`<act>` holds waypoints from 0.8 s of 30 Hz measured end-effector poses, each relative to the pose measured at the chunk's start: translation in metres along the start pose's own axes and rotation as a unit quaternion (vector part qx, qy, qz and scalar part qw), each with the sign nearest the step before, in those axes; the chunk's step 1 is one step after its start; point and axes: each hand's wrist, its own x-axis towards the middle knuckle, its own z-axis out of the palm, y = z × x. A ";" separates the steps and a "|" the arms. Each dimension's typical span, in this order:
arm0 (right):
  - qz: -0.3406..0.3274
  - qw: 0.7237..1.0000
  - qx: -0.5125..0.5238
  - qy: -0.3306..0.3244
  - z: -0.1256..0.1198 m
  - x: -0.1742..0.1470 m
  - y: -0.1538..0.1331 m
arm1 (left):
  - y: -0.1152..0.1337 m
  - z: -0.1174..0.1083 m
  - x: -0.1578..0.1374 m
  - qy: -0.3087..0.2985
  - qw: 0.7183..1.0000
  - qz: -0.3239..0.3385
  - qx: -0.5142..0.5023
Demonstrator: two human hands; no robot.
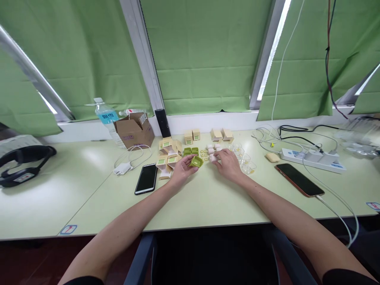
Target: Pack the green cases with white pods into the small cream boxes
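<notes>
My left hand [183,171] grips a small olive-green plastic holder [196,161], its hollow side tilted toward me. With the fingertips of my right hand [227,162] I pinch a small pale-pink block [213,158], low over the table. More pale-pink blocks [210,148] lie just behind it. Between the hands are several tiny yellow-green square pieces [203,153]. More green holders [190,151] stand behind my left hand. Transparent plastic cups [246,161] sit to the right of my right hand, which partly hides some of them.
Small folded cartons [168,147] are grouped left of my left hand; more cartons [222,135] stand at the back. A phone [146,179], charger [122,168] and brown box [135,130] lie left. Right are another phone [299,180] and a power strip [311,160] with cables.
</notes>
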 end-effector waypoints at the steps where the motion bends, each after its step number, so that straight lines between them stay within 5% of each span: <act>1: 0.020 0.998 0.052 0.019 -0.002 -0.001 -0.002 | 0.002 0.001 -0.001 -0.002 1.000 -0.001 0.001; 5: 0.077 0.950 0.297 0.060 -0.005 -0.003 -0.015 | 0.009 0.006 -0.004 -0.013 1.000 -0.003 0.011; 11: 0.126 0.840 0.527 -0.019 -0.003 -0.004 -0.027 | 0.017 0.013 -0.012 -0.033 0.998 -0.005 0.057; 24: 0.132 0.809 0.568 -0.072 -0.006 -0.007 -0.031 | 0.019 0.018 -0.016 -0.007 0.982 0.051 0.183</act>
